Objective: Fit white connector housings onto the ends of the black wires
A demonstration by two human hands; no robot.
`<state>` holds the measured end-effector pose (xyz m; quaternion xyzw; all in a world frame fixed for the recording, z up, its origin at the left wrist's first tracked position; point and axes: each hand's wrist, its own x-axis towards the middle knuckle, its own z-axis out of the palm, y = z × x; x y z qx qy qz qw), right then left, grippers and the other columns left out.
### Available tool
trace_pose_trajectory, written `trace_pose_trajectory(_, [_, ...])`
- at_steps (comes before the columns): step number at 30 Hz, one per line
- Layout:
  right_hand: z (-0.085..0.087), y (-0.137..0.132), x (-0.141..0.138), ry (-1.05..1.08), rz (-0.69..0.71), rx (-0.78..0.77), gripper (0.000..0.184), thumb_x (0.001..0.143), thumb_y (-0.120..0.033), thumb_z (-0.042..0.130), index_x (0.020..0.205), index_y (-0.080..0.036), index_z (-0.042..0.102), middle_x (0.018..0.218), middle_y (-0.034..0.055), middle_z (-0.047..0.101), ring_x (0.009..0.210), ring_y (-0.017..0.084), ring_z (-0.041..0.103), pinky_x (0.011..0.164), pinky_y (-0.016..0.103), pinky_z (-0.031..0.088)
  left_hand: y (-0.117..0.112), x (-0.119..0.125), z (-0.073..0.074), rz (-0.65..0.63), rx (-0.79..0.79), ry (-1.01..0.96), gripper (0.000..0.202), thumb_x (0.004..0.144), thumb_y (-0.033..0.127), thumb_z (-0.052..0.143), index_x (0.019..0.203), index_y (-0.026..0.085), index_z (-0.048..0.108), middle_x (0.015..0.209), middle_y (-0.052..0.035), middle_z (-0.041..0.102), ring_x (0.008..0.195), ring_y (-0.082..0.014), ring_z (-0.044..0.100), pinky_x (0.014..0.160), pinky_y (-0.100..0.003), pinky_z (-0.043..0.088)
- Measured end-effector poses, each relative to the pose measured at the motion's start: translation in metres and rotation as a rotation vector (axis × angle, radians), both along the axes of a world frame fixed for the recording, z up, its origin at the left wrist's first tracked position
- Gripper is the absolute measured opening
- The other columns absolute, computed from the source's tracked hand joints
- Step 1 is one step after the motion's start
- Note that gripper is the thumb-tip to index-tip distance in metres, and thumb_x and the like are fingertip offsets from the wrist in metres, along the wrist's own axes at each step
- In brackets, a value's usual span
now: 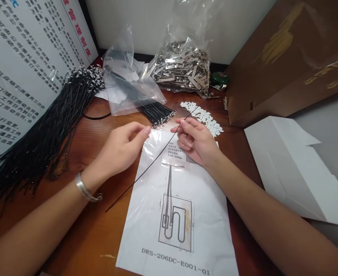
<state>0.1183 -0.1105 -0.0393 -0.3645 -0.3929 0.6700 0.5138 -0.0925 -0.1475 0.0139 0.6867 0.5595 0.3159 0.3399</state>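
Observation:
My right hand (194, 140) pinches a thin black wire (145, 172) near its upper part; the wire slants from upper right down to lower left across the paper. My left hand (122, 147) hovers just left of it, thumb and forefinger pressed together, with what they hold too small to see. Both hands sit above a white instruction sheet (177, 214) in a clear sleeve, showing a drawing and a sample part. A bundle of black wires (155, 113) pokes out of a clear bag (128, 80) just beyond my fingers.
A big pile of black wires (50, 134) lies at the left, by a printed poster (22, 65). A bag of metal clips (183, 69), small white connectors (205, 117), a brown cardboard box (286, 61) and a white box (295, 168) stand behind and right.

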Motion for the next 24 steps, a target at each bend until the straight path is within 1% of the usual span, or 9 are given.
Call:
trace_pose_trajectory(2, [0.000,0.000,0.000,-0.004,-0.002,0.012,0.024,0.071,-0.038,0.081,0.082,-0.022,0.067,0.072,-0.0019,0.073,0.035,0.000,0.029,0.035,0.020,0.019,0.001,0.015,-0.008,-0.079,-0.072,-0.106,0.041,0.093,0.051,0.051,0.083,0.016,0.071,0.088,-0.0043,0.074,0.081,-0.0178,0.064,0.071,-0.026,0.047])
trace_pose_trajectory(4, [0.000,0.001,0.000,-0.024,0.018,0.040,0.024,0.072,-0.039,0.080,0.081,-0.021,0.067,0.072,-0.0012,0.073,0.035,0.000,0.028,0.035,0.019,0.018,0.003,0.022,-0.011,-0.107,-0.147,-0.164,0.039,0.091,0.050,0.056,0.081,0.016,0.073,0.083,-0.0048,0.075,0.078,-0.0174,0.065,0.068,-0.026,0.047])
trace_pose_trajectory(8, [0.000,0.001,-0.001,-0.068,0.047,0.107,0.024,0.073,-0.039,0.081,0.077,-0.019,0.068,0.074,-0.0004,0.072,0.035,-0.001,0.029,0.034,0.019,0.017,0.004,0.022,-0.014,-0.145,-0.297,-0.333,0.027,0.084,0.039,0.068,0.095,0.015,0.073,0.072,-0.0040,0.076,0.068,-0.0146,0.066,0.064,-0.024,0.047])
trace_pose_trajectory(11, [-0.001,0.001,-0.002,-0.088,0.046,0.124,0.024,0.072,-0.039,0.082,0.077,-0.018,0.070,0.069,-0.0009,0.070,0.035,-0.001,0.030,0.034,0.020,0.017,0.003,0.021,-0.020,-0.185,-0.359,-0.397,0.023,0.080,0.031,0.072,0.094,0.013,0.072,0.070,-0.0043,0.076,0.061,-0.0127,0.066,0.058,-0.022,0.046])
trace_pose_trajectory(14, [-0.003,0.003,-0.002,-0.107,0.056,0.116,0.027,0.070,-0.040,0.083,0.079,-0.017,0.072,0.062,-0.0030,0.065,0.034,-0.001,0.029,0.034,0.021,0.014,0.002,0.021,-0.027,-0.211,-0.343,-0.350,0.017,0.081,0.029,0.070,0.085,0.012,0.071,0.072,-0.0054,0.076,0.061,-0.0122,0.066,0.057,-0.021,0.045])
trace_pose_trajectory(18, [-0.004,0.004,-0.002,-0.155,0.056,0.123,0.026,0.068,-0.040,0.084,0.077,-0.017,0.074,0.047,-0.0082,0.049,0.035,0.001,0.027,0.035,0.022,0.012,0.001,0.023,-0.031,-0.229,-0.321,-0.309,0.018,0.084,0.030,0.065,0.081,0.013,0.069,0.073,-0.0053,0.076,0.062,-0.0130,0.067,0.060,-0.022,0.047])
trace_pose_trajectory(19, [-0.004,0.003,-0.002,-0.184,0.067,0.145,0.025,0.069,-0.039,0.083,0.077,-0.017,0.075,0.046,-0.0082,0.047,0.036,0.001,0.028,0.035,0.022,0.013,0.001,0.023,-0.032,-0.221,-0.303,-0.310,0.019,0.085,0.032,0.065,0.082,0.013,0.069,0.074,-0.0055,0.076,0.063,-0.0134,0.068,0.061,-0.022,0.048])
trace_pose_trajectory(22, [-0.004,0.001,-0.002,-0.268,0.114,0.213,0.021,0.070,-0.036,0.082,0.076,-0.017,0.077,0.047,-0.0066,0.049,0.038,0.002,0.030,0.036,0.023,0.015,0.002,0.024,-0.034,-0.199,-0.263,-0.323,0.021,0.085,0.034,0.064,0.083,0.014,0.067,0.076,-0.0057,0.076,0.066,-0.0146,0.069,0.063,-0.024,0.049])
trace_pose_trajectory(24, [-0.005,0.001,-0.001,-0.250,0.113,0.192,0.021,0.071,-0.036,0.082,0.078,-0.017,0.077,0.045,-0.0078,0.046,0.037,0.003,0.030,0.036,0.023,0.014,0.002,0.024,-0.035,-0.213,-0.255,-0.301,0.018,0.085,0.031,0.063,0.081,0.014,0.066,0.072,-0.0047,0.075,0.064,-0.0144,0.068,0.063,-0.024,0.048])
